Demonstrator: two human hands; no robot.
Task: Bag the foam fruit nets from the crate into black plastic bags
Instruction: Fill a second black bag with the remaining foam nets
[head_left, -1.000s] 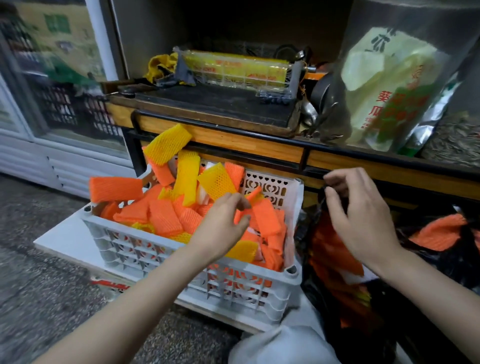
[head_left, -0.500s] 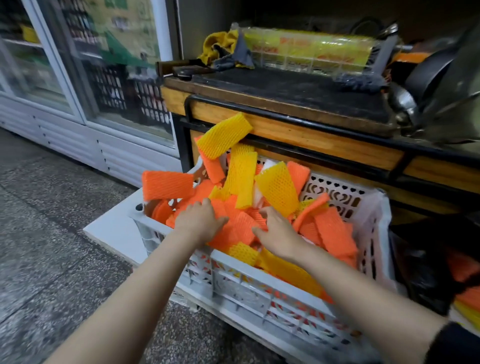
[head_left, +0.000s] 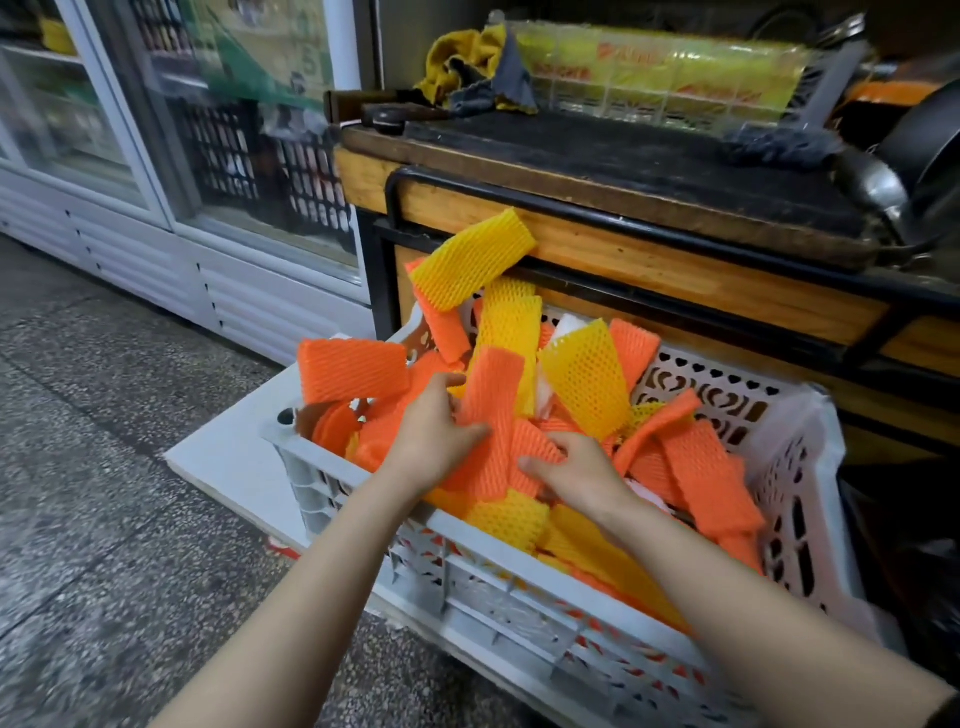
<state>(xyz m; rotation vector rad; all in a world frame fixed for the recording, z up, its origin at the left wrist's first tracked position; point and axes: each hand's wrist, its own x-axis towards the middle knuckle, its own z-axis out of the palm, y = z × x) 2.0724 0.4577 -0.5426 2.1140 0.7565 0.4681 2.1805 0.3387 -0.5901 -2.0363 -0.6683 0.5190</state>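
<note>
While cut off by the left edge, glass-fronted fridge above a speckled floor. Next, flat on that floor, white board carrying a pale slatted crate heaped with orange and yellow foam nets, several sticking up past the rim, one yellow net highest, in front of the wooden desk behind. Over the crate's near wall, left grip, thumb and fingers curled round a long orange net standing up from the heap. Just right of it, right grip, fingers curled down onto a shorter orange net low in the pile, thumb against its edge. Further right, more orange nets slumped against the crate's patterned back wall. Up on the desk, crumpled yellow cloth, then a long clear box with a yellow roll, then a dark pan at the far right. Beside the crate's right wall, only deep shadow, too dim to make out.
</note>
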